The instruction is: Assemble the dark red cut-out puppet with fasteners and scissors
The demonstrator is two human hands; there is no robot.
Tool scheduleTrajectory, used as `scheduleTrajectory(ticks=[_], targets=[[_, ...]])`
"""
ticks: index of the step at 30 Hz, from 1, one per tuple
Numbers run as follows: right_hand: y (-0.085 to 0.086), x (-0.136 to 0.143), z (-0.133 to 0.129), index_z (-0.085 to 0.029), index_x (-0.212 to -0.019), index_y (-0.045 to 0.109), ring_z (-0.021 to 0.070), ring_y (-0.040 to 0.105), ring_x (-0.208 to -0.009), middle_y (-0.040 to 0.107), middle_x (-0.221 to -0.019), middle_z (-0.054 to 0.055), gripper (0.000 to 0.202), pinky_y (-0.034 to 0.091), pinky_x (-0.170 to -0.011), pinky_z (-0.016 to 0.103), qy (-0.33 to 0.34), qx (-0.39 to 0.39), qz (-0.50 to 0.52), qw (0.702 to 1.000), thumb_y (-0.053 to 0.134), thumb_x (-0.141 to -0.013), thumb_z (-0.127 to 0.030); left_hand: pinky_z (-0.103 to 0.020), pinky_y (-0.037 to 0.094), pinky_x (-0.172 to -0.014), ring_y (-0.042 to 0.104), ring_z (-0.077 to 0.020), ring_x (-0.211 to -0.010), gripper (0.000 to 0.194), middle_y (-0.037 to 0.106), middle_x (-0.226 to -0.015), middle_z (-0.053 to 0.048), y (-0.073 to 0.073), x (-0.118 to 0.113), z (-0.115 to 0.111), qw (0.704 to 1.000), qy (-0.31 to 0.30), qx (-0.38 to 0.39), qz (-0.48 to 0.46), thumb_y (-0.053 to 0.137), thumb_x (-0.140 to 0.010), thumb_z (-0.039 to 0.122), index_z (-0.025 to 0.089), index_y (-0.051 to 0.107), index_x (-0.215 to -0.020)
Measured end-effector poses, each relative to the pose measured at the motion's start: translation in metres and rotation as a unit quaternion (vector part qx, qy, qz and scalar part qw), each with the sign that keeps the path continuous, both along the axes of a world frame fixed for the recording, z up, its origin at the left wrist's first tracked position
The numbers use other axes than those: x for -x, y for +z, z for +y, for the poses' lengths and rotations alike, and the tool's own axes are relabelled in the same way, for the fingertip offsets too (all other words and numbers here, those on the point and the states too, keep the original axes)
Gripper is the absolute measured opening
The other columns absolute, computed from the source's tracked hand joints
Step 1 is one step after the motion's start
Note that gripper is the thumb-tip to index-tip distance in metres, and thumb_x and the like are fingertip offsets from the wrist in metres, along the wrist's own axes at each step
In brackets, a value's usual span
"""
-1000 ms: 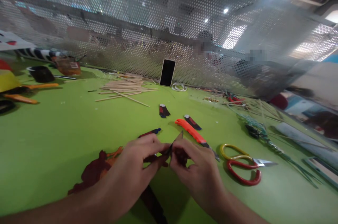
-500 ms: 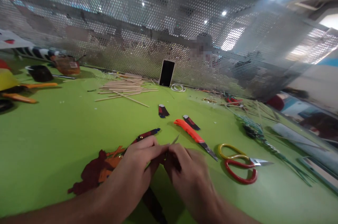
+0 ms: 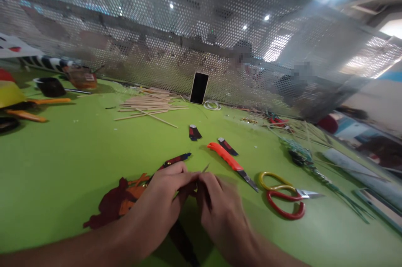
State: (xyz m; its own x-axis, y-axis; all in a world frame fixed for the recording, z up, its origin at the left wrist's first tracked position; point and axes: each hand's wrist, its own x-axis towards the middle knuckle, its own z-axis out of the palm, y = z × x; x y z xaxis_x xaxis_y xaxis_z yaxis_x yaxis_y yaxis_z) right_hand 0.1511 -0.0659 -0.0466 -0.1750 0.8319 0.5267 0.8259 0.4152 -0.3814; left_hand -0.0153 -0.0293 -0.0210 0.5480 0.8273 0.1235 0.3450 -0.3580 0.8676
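My left hand (image 3: pixel 166 198) and my right hand (image 3: pixel 220 212) meet fingertip to fingertip above the green table (image 3: pixel 56 162). Both are closed in a pinch, and the fingers hide most of what is between them. A thin grey pointed tip (image 3: pixel 205 168) sticks up from the pinch; I cannot tell which hand holds it. Under and beside the left hand lies a dark red and orange flat cut-out figure (image 3: pixel 109 204). One dark jointed strip (image 3: pixel 177 159) shows past its knuckles, and another dark piece (image 3: pixel 184 244) hangs or lies below the hands.
Right of my hands lie an orange-handled knife (image 3: pixel 224 156) and scissors (image 3: pixel 282 195) with yellow and red handles. Two small dark cut pieces (image 3: pixel 194 132) (image 3: pixel 228 146) lie ahead. Farther back are wooden sticks (image 3: pixel 147 104), an upright phone (image 3: pixel 199 87) and a perforated metal screen (image 3: pixel 150 49).
The hands stay together, with the right one shifted very slightly left. The grey tip between them has moved a little left and lower. Things on the table have not moved.
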Motion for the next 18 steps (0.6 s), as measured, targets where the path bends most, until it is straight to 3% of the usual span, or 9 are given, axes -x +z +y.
scheduleTrajectory(ticks=[8,12,15,18], targets=[[-0.002,0.003,-0.002,-0.017,-0.086,0.060,0.0165,0.060,-0.057,0.068,-0.072,0.006,0.023,0.044,-0.054,0.026,-0.007,-0.015,-0.019,1.000,0.042,-0.093,-0.004,-0.030,0.044,-0.074,0.059,-0.0196,-0.086,0.031,0.062,-0.089,-0.003,0.003,0.001,0.003,1.000,-0.002,0.009,0.001,0.044,-0.095,0.010,0.020,0.072,-0.087],[0.002,0.002,0.001,-0.018,-0.087,0.059,0.0168,0.061,-0.056,0.067,-0.069,0.005,0.024,0.044,-0.053,0.027,0.003,-0.029,-0.020,0.999,0.040,-0.094,-0.005,-0.029,0.044,-0.072,0.059,-0.0196,-0.085,0.034,0.063,-0.089,-0.003,0.003,0.001,0.006,1.000,0.003,0.017,-0.011,0.045,-0.097,0.011,0.021,0.076,-0.105],[0.010,-0.004,0.008,-0.020,-0.088,0.057,0.0148,0.060,-0.049,0.067,-0.064,0.002,0.018,0.042,-0.047,0.024,0.034,0.049,0.065,0.996,0.043,-0.095,-0.012,-0.029,0.045,-0.074,0.061,-0.0196,-0.086,0.035,0.065,-0.091,-0.003,0.003,0.002,0.008,1.000,0.000,0.008,-0.019,0.046,-0.097,0.011,0.021,0.077,-0.109],[0.018,-0.014,0.016,-0.022,-0.089,0.052,0.0144,0.064,-0.050,0.068,-0.065,0.001,0.005,0.048,-0.047,0.023,0.076,0.169,0.207,0.961,0.052,-0.092,-0.019,-0.030,0.045,-0.076,0.062,-0.0205,-0.086,0.031,0.067,-0.090,-0.004,0.003,0.004,0.012,1.000,0.003,-0.015,-0.006,0.049,-0.097,0.012,0.020,0.079,-0.103]])
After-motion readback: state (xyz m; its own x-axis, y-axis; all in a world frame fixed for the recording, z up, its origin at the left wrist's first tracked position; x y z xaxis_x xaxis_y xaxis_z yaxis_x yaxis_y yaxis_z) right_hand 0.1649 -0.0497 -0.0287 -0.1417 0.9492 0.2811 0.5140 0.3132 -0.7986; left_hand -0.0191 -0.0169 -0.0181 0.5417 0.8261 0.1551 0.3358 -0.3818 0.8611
